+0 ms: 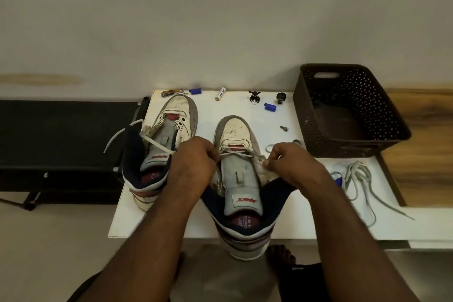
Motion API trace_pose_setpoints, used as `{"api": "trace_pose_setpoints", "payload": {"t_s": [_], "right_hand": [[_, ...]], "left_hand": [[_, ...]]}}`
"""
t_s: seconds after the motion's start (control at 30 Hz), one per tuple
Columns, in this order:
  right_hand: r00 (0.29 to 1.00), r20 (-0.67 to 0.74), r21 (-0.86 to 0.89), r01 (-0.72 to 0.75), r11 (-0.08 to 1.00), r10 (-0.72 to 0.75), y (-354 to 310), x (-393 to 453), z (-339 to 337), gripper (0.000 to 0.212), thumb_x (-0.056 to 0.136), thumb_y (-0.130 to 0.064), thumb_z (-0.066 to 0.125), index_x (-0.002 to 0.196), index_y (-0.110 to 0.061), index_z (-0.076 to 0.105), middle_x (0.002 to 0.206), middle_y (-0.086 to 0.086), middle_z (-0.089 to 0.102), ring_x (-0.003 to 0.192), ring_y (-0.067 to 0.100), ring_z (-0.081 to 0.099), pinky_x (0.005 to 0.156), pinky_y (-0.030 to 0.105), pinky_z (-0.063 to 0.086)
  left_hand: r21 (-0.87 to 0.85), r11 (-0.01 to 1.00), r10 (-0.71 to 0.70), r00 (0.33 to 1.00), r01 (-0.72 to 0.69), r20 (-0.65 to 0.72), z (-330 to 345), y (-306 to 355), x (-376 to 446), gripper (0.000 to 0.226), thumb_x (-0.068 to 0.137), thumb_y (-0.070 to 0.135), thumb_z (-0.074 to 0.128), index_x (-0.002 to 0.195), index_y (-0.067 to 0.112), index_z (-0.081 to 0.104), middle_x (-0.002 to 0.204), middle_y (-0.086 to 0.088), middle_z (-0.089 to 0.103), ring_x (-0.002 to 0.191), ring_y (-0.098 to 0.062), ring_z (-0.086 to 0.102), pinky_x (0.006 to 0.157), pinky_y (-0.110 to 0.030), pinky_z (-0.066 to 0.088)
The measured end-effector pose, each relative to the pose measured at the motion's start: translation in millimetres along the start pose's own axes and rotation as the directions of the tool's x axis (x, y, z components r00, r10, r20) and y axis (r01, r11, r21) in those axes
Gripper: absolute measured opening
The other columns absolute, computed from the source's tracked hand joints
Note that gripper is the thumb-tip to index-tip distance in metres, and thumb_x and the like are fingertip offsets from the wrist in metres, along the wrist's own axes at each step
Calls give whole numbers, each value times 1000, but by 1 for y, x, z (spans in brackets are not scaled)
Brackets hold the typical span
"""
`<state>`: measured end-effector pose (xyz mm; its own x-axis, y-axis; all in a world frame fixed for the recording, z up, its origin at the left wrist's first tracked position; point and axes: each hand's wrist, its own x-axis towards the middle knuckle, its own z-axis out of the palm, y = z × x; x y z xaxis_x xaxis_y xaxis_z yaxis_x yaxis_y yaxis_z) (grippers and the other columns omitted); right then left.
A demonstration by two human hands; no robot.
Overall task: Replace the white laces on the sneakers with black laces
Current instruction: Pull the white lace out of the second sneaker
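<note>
Two worn white high-top sneakers stand on a white table (137, 216), toes pointing away from me. The left sneaker (169, 135) has no lacing; a white lace (157, 144) runs across its opening from my left hand and hangs off its left side. The right sneaker (241, 179) has a white lace (239, 154) only through its lowest eyelets. My left hand (193, 164) grips that lace at the shoe's left side. My right hand (291, 164) pinches the lace end at the right eyelet flap. A loose grey-white lace (360, 181) lies on the table at the right. No black lace is visible.
A dark perforated basket (353, 144) stands at the table's back right. Small items lie along the far edge: blue caps (195, 91), a battery (220, 93), two small figurines (255, 97), a screw (283, 128), rings (270, 147). A black bench (61, 140) sits left of the table.
</note>
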<state>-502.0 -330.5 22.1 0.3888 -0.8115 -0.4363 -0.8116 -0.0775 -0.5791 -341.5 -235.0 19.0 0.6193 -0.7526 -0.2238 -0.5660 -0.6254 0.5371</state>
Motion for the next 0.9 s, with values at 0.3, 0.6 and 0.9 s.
{"api": "trace_pose_setpoints", "payload": {"t_s": [0.3, 0.6, 0.9], "right_hand": [[991, 93, 7, 100, 995, -100, -11, 2, 2, 13, 87, -16, 65, 75, -19, 61, 82, 0, 62, 79, 17, 57, 63, 28, 44], [943, 304, -34, 154, 988, -136, -14, -3, -5, 19, 83, -19, 72, 65, -19, 66, 74, 4, 67, 69, 17, 61, 66, 34, 53], [963, 32, -54, 270, 961, -269, -17, 9, 14, 16, 83, -12, 70, 97, -18, 76, 98, -2, 73, 80, 4, 59, 60, 5, 36]], "left_hand": [[218, 954, 228, 970, -206, -81, 6, 14, -9, 42, 90, 18, 56, 130, 27, 47, 113, -6, 60, 104, -28, 60, 79, -37, 48], [201, 949, 220, 967, -242, 127, 16, 14, 17, 19, 88, 27, 68, 105, 20, 74, 120, -6, 59, 107, -22, 59, 86, -25, 42], [-102, 985, 155, 979, -142, 134, 23, 13, 14, 6, 90, 10, 61, 87, 13, 65, 122, -5, 45, 93, -15, 51, 80, -17, 33]]}}
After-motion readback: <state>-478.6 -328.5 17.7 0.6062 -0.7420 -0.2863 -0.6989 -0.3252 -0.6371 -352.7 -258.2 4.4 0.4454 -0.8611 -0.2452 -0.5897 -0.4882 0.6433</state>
